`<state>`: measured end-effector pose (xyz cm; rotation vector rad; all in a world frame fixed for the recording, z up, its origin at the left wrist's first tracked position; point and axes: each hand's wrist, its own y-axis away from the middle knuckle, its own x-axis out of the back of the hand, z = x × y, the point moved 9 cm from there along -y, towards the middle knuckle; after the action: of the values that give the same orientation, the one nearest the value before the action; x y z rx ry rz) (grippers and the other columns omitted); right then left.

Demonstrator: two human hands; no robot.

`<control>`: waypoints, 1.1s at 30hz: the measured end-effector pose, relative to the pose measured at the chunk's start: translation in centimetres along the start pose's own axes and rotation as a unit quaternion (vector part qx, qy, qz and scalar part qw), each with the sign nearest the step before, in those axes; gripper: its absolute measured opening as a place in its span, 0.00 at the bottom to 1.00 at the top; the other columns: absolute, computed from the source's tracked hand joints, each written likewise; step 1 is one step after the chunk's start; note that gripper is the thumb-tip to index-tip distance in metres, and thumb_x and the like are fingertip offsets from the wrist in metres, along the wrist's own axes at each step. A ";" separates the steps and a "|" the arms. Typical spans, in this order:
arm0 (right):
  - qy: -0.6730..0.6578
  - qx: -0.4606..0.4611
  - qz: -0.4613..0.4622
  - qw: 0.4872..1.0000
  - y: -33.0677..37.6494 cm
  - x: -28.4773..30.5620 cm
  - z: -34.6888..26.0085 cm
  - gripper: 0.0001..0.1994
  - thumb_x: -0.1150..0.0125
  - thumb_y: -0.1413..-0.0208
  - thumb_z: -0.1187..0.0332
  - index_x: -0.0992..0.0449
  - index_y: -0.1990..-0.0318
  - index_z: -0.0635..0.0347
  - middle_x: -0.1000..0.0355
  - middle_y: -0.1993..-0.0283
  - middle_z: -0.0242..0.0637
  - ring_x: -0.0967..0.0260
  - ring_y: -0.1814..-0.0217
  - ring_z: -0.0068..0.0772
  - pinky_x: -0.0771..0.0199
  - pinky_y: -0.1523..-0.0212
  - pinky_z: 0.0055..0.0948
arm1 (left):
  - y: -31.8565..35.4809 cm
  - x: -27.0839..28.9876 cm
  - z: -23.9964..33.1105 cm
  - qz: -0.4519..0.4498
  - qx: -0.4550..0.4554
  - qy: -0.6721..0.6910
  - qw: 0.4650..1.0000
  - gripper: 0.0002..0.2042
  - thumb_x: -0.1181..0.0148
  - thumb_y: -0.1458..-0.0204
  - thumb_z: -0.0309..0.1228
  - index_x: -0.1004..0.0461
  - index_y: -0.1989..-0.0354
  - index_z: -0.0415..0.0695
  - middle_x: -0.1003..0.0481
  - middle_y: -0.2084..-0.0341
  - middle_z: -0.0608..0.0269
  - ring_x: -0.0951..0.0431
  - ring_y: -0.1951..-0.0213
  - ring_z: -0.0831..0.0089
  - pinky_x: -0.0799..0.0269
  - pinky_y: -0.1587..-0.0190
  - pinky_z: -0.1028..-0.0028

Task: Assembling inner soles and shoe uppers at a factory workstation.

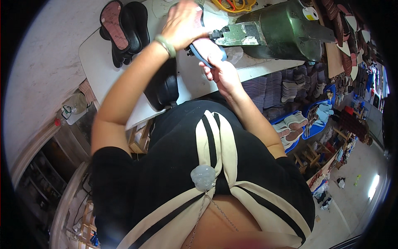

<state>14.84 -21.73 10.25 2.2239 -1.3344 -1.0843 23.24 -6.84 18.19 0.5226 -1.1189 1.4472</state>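
Note:
Under the head of a green sewing machine (273,35) lies a shoe sole (203,46) with a pale pink face and a dark blue edge. My left hand (182,27), a bangle at its wrist, is laid over the far part of the sole, its thumb stretched toward the machine head. Its fingertips are blurred. At the sole's near end, my right hand (223,74) pinches the rim, thumb on top and fingers curled below. The far end of the sole is partly hidden by my left hand.
Black shoe pieces with pink linings (118,31) are stacked at the white table's (93,54) left. Yellow-handled scissors (236,5) lie behind the machine. A long black padded piece (163,85) rests near me. Blue crates (317,120) of footwear stand at the right.

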 end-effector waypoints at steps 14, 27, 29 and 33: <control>0.050 0.046 0.022 0.997 -3.1 -1.0 -1.6 0.16 0.46 0.43 0.60 0.26 0.70 0.67 0.33 0.81 0.28 0.44 0.84 0.14 0.48 0.84 0.14 | -0.9 -3.1 0.7 -0.311 -0.156 -0.011 0.938 0.14 0.46 0.49 0.43 0.25 0.58 0.51 0.24 0.70 0.57 0.27 0.62 0.57 0.34 0.56 0.61; 0.186 0.086 0.007 0.979 -0.8 1.8 -2.5 0.12 0.45 0.44 0.63 0.23 0.69 0.62 0.30 0.78 0.28 0.39 0.80 0.14 0.41 0.79 0.13 | 3.0 -1.6 1.1 -0.248 0.063 0.082 0.963 0.21 0.51 0.44 0.42 0.36 0.43 0.50 0.26 0.59 0.47 0.27 0.56 0.51 0.34 0.52 0.65; 0.185 0.098 -0.013 0.978 0.1 2.1 -1.4 0.12 0.46 0.43 0.63 0.23 0.67 0.63 0.29 0.76 0.28 0.37 0.78 0.15 0.39 0.76 0.14 | 3.5 -2.4 0.7 -0.273 0.100 0.053 0.955 0.21 0.51 0.44 0.41 0.37 0.43 0.48 0.26 0.60 0.47 0.26 0.57 0.53 0.33 0.52 0.66; 0.128 0.087 -0.058 0.986 3.3 2.2 0.7 0.15 0.51 0.40 0.61 0.25 0.59 0.65 0.27 0.68 0.35 0.31 0.69 0.23 0.33 0.62 0.22 | 3.7 -2.7 1.0 -0.230 0.163 0.172 0.944 0.22 0.50 0.45 0.40 0.37 0.43 0.46 0.25 0.67 0.51 0.26 0.67 0.63 0.31 0.60 0.70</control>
<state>12.94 -25.16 10.85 2.4945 -1.2429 -0.7104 20.08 -8.57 15.16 0.6801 -0.4393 1.2469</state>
